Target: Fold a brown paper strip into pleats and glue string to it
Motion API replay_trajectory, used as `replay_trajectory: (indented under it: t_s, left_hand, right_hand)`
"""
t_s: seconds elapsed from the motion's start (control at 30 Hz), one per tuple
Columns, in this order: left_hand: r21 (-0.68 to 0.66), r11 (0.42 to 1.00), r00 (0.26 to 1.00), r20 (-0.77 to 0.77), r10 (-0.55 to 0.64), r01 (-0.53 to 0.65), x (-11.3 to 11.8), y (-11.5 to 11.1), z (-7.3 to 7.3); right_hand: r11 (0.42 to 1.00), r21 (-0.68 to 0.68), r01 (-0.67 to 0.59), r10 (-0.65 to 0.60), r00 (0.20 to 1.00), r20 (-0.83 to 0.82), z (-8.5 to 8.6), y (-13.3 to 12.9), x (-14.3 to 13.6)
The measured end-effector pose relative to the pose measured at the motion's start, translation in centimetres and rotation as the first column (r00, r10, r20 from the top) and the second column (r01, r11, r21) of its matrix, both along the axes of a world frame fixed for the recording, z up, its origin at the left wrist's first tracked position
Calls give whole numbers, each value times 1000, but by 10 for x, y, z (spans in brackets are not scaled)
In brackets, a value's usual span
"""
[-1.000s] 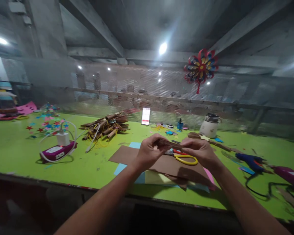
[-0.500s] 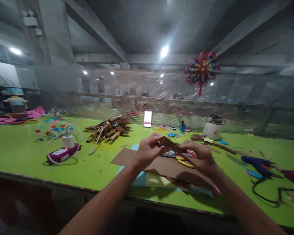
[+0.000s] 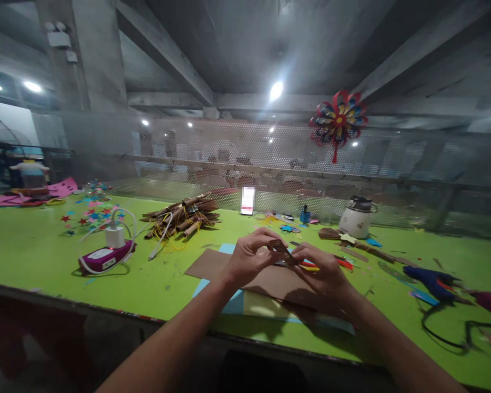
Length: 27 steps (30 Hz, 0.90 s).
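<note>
Between my two hands is a small folded stack of brown paper (image 3: 284, 250), raised above the table and seen nearly edge-on. My left hand (image 3: 249, 255) pinches its left side between thumb and fingers. The other side is in the fingertips of my right hand (image 3: 322, 268), which partly cover it. Below lies a large brown paper sheet (image 3: 265, 281) on top of light blue (image 3: 234, 303) and pale yellow sheets. Scissors with red and yellow handles (image 3: 344, 263) lie behind my right hand, mostly hidden by it.
On the green table (image 3: 167, 289) are a purple power strip (image 3: 108, 259) with a white charger, a bundle of brown paper rolls (image 3: 184, 215), a lit phone (image 3: 247, 201), a white jug (image 3: 355, 218) and a blue glue gun (image 3: 431, 281). A red flower ornament (image 3: 339, 121) hangs behind.
My hands have come closer together, and the brown paper has turned from a wide, layered face to a narrower, steeper angle. More of the scissors' red handle shows at the right.
</note>
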<state>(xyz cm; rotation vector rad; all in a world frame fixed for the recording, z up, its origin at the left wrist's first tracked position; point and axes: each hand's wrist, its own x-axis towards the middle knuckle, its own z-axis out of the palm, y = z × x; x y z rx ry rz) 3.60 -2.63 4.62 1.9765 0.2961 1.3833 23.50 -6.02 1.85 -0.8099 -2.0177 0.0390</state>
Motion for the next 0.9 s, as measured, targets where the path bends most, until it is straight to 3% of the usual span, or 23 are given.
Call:
replay_trajectory:
  t_s: [0.1, 0.2, 0.33, 0.53, 0.63, 0.8, 0.9]
  left_hand:
    - [-74, 997, 999, -32, -18, 16, 2, -3, -1]
    - [-177, 983, 995, -72, -66, 52, 5, -7, -3]
    - [-270, 953, 989, -18, -147, 137, 9, -11, -3]
    - [-357, 928, 995, 35, -98, 104, 11, -15, -1]
    - [-415, 890, 982, 104, -158, 187, 14, -12, -5]
    - [-499, 809, 949, 214, -233, 311, 19, -8, -12]
    - [-516, 785, 938, 241, -250, 342, 21, -8, -12]
  right_hand:
    - [997, -57, 48, -45, 998, 40, -5, -3, -5]
    - [996, -88, 23, -14, 995, 95, -5, -5, -10]
    - [991, -132, 0, 13, 996, 92, 1, -9, -16]
    - [965, -262, 10, -7, 1000, 12, -2, -12, -21]
    - [949, -316, 10, -24, 999, -40, -2, -13, -24]
    - [908, -400, -125, 74, 987, -140, 4, -15, -32]
    - [902, -426, -76, 10, 988, -154, 7, -18, -37]
